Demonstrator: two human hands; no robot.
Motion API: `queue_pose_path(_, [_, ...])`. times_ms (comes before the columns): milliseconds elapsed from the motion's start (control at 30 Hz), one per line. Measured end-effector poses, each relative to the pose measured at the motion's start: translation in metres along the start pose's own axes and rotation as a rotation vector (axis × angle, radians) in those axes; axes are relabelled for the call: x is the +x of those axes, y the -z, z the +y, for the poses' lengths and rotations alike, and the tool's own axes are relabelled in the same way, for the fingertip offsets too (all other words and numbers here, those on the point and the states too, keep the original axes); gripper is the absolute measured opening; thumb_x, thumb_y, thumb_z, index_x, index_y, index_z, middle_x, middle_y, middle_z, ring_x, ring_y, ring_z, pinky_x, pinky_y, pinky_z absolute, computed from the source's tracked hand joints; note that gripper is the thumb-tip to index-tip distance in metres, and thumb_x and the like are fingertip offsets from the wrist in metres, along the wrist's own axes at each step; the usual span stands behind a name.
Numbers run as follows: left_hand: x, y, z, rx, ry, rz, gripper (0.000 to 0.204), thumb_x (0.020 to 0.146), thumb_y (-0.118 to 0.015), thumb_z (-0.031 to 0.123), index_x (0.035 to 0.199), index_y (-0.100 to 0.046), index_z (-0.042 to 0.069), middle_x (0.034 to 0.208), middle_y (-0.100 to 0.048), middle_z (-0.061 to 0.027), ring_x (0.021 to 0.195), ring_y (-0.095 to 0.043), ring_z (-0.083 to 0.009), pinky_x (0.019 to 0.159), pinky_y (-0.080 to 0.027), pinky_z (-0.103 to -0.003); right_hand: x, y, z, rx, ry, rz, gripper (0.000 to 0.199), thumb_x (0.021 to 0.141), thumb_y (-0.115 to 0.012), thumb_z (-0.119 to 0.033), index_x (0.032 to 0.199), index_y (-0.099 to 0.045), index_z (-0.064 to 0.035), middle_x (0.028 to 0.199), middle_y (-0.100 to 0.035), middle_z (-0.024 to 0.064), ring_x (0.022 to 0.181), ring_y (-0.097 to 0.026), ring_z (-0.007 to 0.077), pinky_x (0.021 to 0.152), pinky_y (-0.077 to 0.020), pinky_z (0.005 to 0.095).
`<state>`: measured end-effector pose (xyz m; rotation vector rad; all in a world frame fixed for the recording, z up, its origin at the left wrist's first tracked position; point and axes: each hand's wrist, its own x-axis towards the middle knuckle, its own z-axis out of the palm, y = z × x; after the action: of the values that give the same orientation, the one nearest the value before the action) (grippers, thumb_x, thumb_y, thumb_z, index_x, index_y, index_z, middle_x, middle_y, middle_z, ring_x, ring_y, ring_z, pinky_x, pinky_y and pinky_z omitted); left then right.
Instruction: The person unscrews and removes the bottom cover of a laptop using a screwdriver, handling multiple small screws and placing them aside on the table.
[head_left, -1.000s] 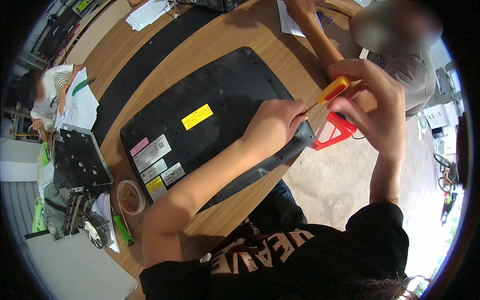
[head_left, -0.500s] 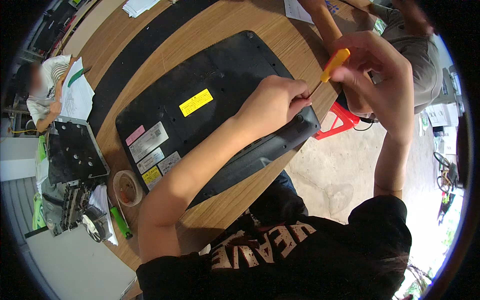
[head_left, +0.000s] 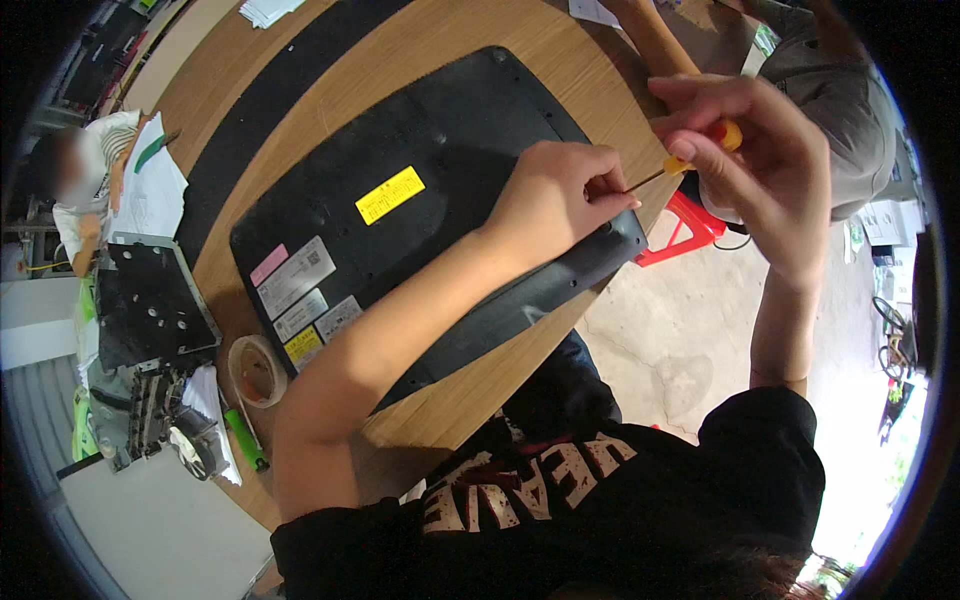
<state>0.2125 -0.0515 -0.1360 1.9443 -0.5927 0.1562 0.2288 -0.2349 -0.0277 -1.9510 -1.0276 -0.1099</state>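
Observation:
A black laptop (head_left: 450, 170) lies upside down on the wooden table, its underside bearing white, pink and yellow stickers. My right hand (head_left: 770, 160) is closed on the yellow-and-red handle of a small screwdriver (head_left: 680, 163), held beyond the laptop's right corner. Its thin shaft slants down to the left and meets the fingertips of my left hand (head_left: 560, 195). That hand rests over the laptop's right corner, thumb and fingers pinched together. Whatever sits between those fingertips at the shaft's end is too small or hidden to make out.
At the left stand a round clear tub (head_left: 257, 371), a green-handled screwdriver (head_left: 245, 438) and a dismantled device with a black metal plate (head_left: 150, 305). One person sits at the far left with papers (head_left: 150, 190), another at the upper right. A red stool (head_left: 685, 232) stands beyond the table edge.
My right hand has turned and its fingers have shifted round the screwdriver handle, which now tilts lower and further right. My left hand has moved slightly right, still pinched at the shaft's end.

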Motion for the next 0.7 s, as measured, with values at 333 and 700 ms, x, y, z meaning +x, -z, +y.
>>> queue_pose_path(333, [0.003, 0.010, -0.010, 0.040, -0.042, -0.099, 0.017, 0.078, -0.076, 0.013, 0.087, -0.065, 0.004, 0.082, -0.066, -0.0082, 0.075, -0.066, -0.0209, 0.070, -0.053, -0.031, -0.009, -0.002, 0.029, 0.245, -0.018, 0.016, 0.033, 0.091, -0.064, -0.012, 0.120, -0.058, 0.0015, 0.101, -0.061, 0.0116, 0.096, -0.063, 0.0205, 0.092, -0.0509, 0.0352])
queue_pose_path(700, [0.003, 0.009, -0.022, 0.233, -0.263, -0.156, 0.012, 0.078, -0.072, 0.012, 0.086, -0.065, 0.006, 0.091, -0.062, -0.0072, 0.092, -0.059, -0.0274, 0.083, -0.048, -0.038, -0.009, -0.005, 0.037, 0.216, 0.183, -0.088, 0.033, 0.101, -0.044, -0.014, 0.129, -0.048, 0.0015, 0.121, -0.055, 0.0165, 0.110, -0.061, 0.0257, 0.094, -0.0506, 0.0376])
